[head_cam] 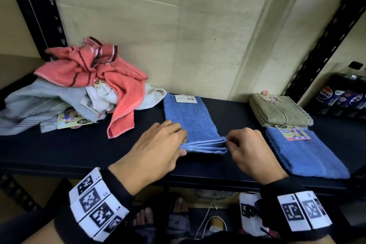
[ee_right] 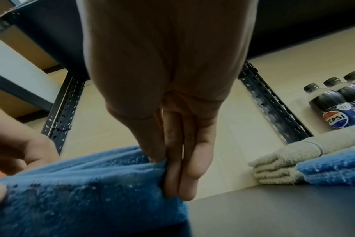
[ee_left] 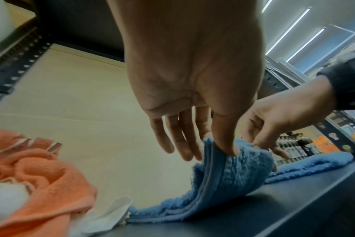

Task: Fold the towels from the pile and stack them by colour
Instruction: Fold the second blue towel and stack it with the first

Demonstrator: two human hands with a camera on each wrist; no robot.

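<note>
A blue towel folded into a long strip lies mid-shelf, its near end lifted a little. My left hand pinches the near left corner between thumb and fingers. My right hand pinches the near right corner. The same blue towel shows its layered edges in the left wrist view, and fills the lower left as blue towel in the right wrist view. A loose pile of coral, white and pale grey towels sits at the left. Another folded blue towel and folded olive towels lie at the right.
The black shelf has bare surface along its front edge. Pepsi bottles stand at the far right, beyond a black slotted upright. A beige wall closes the back. Another upright rises behind the pile.
</note>
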